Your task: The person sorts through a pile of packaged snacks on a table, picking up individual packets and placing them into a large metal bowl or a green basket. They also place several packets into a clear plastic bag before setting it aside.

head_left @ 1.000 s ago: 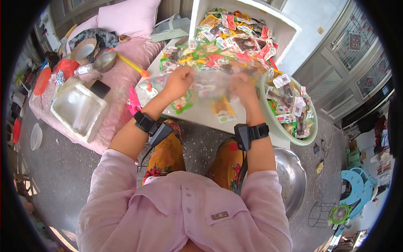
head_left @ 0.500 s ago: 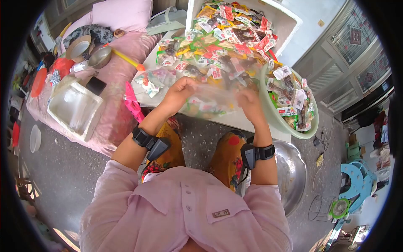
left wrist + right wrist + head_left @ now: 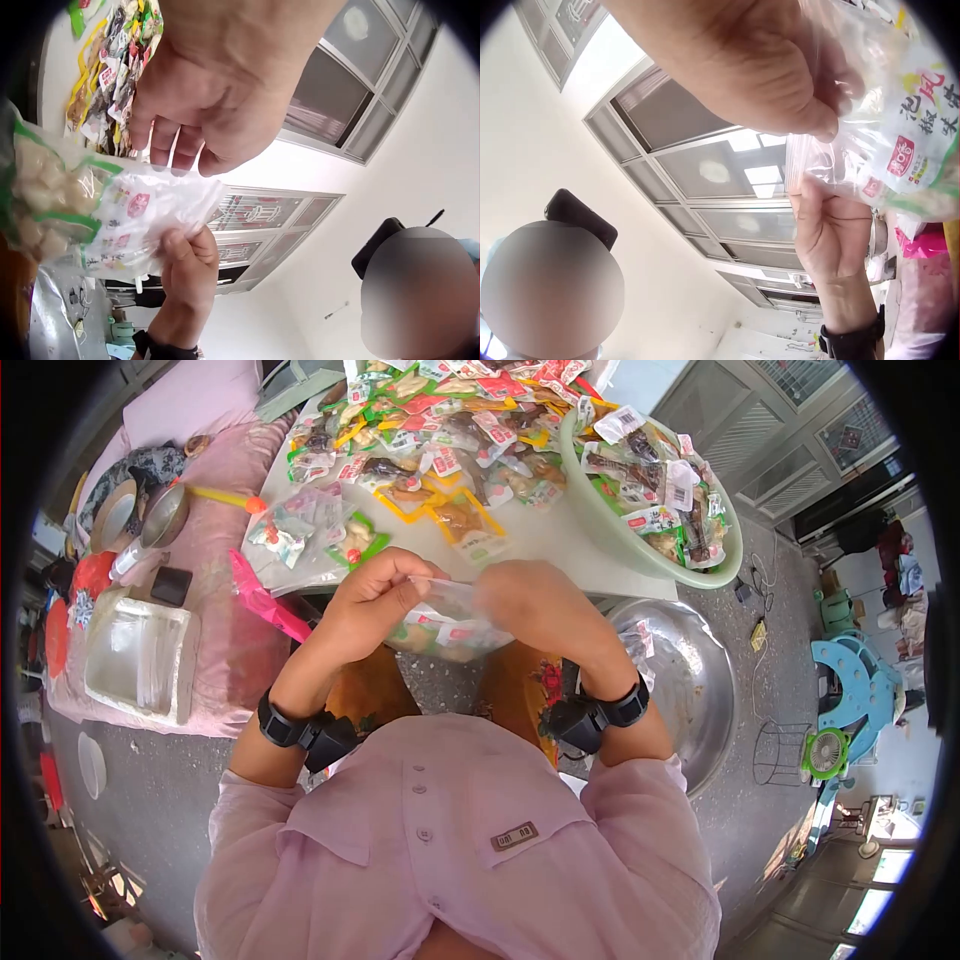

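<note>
A clear plastic zip bag (image 3: 455, 622) hangs between both hands, over the lap and just off the table's near edge. Green-edged snack packets (image 3: 56, 191) with pale pieces fill its lower part. My left hand (image 3: 372, 605) pinches one upper corner between thumb and fingers. At the other end of the bag's mouth, my right hand (image 3: 545, 610) pinches the top edge, slightly blurred in the head view. Printed red labels (image 3: 901, 156) show through the plastic. Just beyond the hands, a yellow-edged packet (image 3: 465, 525) lies on the white table (image 3: 540, 555).
Many snack packets (image 3: 430, 430) are heaped across the table's far side. A pale green tub (image 3: 600, 525) full of packets stands at its right. Below it sits a metal basin (image 3: 700, 690). At left, a foam box (image 3: 140, 660) rests on a pink-covered bed (image 3: 235, 675).
Both hands have drawn the bag back from above the table toward the body. The hands are closer together, and the head view has tilted downward.
</note>
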